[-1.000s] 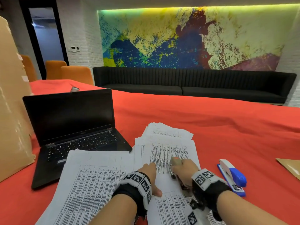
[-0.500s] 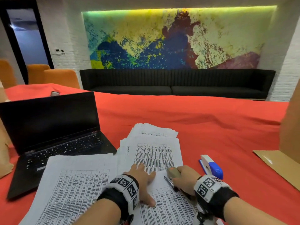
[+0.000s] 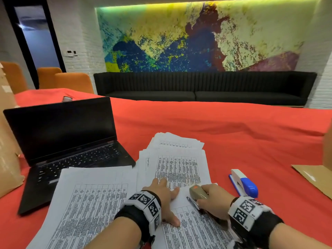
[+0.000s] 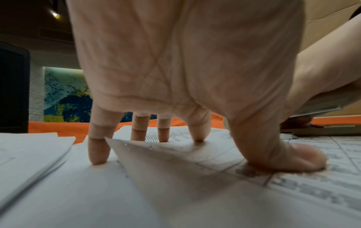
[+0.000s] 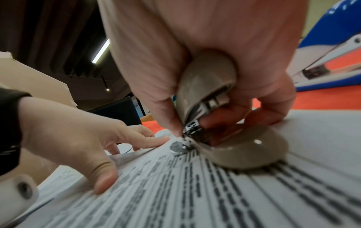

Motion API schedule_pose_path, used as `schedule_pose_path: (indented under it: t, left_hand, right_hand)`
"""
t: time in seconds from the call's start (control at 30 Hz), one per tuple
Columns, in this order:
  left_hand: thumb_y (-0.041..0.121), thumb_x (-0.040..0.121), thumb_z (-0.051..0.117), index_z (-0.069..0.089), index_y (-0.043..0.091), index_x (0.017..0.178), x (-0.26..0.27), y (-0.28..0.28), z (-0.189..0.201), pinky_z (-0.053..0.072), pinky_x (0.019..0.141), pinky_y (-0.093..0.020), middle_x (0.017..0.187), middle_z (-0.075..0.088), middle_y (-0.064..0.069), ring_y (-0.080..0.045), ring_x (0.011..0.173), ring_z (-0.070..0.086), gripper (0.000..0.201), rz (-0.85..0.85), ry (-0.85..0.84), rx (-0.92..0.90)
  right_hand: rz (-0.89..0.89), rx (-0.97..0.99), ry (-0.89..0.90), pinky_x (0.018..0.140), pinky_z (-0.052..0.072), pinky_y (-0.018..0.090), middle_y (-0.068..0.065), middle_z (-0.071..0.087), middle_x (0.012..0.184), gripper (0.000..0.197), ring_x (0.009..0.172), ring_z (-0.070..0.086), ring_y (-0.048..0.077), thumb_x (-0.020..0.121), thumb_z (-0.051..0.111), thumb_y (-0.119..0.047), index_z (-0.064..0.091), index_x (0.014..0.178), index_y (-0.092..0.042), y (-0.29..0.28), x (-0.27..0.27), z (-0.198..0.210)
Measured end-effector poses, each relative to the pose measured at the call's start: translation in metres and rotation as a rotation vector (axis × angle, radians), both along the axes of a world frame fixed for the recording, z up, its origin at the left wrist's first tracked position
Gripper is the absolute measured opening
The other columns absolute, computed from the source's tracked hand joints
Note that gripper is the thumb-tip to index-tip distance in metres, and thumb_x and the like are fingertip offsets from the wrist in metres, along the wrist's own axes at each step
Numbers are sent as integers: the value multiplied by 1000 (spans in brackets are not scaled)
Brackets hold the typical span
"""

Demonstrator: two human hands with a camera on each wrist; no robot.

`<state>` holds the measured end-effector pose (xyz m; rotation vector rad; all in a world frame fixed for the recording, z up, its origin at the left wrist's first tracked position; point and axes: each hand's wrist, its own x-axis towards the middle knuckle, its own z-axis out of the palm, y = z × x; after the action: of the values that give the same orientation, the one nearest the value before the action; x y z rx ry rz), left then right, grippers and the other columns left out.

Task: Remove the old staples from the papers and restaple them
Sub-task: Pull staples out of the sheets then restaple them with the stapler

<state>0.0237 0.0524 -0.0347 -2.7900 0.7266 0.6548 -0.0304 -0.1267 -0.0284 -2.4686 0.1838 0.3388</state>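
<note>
The left hand [image 3: 162,196] lies flat, fingers spread, pinning the papers [image 3: 181,169] at the bench's near edge so the right hand [image 3: 214,202], gripping the grey stapler [image 3: 197,194], can work their corner.

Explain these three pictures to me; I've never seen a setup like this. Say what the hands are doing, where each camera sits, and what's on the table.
No machine here: a person works with bare hands, wearing three cameras. The wide picture comes from the head; the two close ones look along each wrist at the fingers.

On the red tablecloth lie stacks of printed papers, an open laptop and a blue and white stapler.

The left hand presses flat on the top sheets, fingers spread, holding them down. The right hand grips a grey stapler against the paper's corner.
</note>
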Motion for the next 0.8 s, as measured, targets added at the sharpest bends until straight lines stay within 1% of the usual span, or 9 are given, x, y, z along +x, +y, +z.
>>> schedule_pose_path:
  t: [0.17, 0.33, 0.4, 0.43, 0.5, 0.6, 0.67, 0.73, 0.8]
  left_hand:
    - [69, 72, 66, 1, 40, 152, -2, -1, 2, 29, 110, -59, 157, 10, -8, -37, 143, 8, 107, -1, -6, 6]
    - [68, 72, 67, 4, 37, 152, -3, -1, 4, 32, 108, -56, 154, 14, -9, -35, 141, 12, 107, -23, -13, 7]
    - [68, 72, 67, 5, 38, 152, -3, -1, 4, 32, 107, -56, 154, 15, -9, -35, 140, 13, 106, -24, -7, 0]
    - [68, 72, 67, 5, 38, 152, -3, -1, 3, 32, 108, -56, 154, 14, -9, -35, 141, 12, 106, -22, -6, -3]
    - [68, 71, 67, 6, 39, 152, -3, 0, 2, 30, 108, -57, 155, 13, -9, -36, 142, 11, 106, -14, -3, -14]
    - [67, 71, 69, 5, 39, 152, -4, 1, 3, 28, 109, -58, 157, 10, -8, -37, 143, 8, 107, -1, 9, -27]
    - [65, 71, 70, 7, 39, 152, -6, 2, 6, 27, 110, -58, 157, 11, -8, -36, 144, 8, 106, 24, 38, -26]
    - [63, 70, 72, 23, 34, 148, -9, 3, 14, 32, 108, -56, 149, 25, -9, -34, 140, 21, 97, 34, 18, -46]
    - [60, 72, 73, 35, 26, 144, -14, 3, 23, 32, 110, -50, 144, 38, -5, -30, 135, 31, 88, 52, -80, -141]
  right_hand:
    - [-73, -104, 7, 54, 41, 19, 0, 62, 91, 24, 78, 60, 15, 90, 49, -23, 59, 110, -14, 8, 8, -5]
    - [-92, -128, -13, 66, 47, 26, 9, 62, 101, 27, 97, 61, 26, 94, 43, -21, 56, 112, -5, 23, 20, 1]
    - [-63, -142, -46, 81, 49, 31, 14, 63, 116, 30, 109, 60, 28, 98, 39, -19, 54, 118, -3, 26, 23, 7]
    - [-73, -139, -61, 84, 49, 30, 14, 62, 119, 32, 111, 60, 28, 99, 40, -21, 54, 121, -2, 28, 26, 9]
    - [-137, -29, -59, 72, 50, 27, 12, 64, 108, 32, 103, 62, 27, 96, 47, -23, 57, 120, -3, 25, 33, 8]
    - [-172, 75, -85, 69, 51, 30, 10, 64, 89, 15, 89, 65, 28, 91, 51, -25, 63, 91, -16, 17, 35, 2]
    - [-212, 177, -102, 61, 48, 26, 4, 65, 78, 16, 72, 64, 21, 88, 57, -28, 64, 91, -14, 9, 26, 1]
    - [-224, 284, -118, 55, 44, 22, 2, 63, 71, 21, 60, 58, 15, 86, 61, -27, 67, 93, -7, 3, 15, -2]
    - [-225, 387, -109, 55, 45, 24, 6, 66, 72, 26, 57, 57, 16, 87, 60, -28, 67, 90, -3, -5, 3, -2]
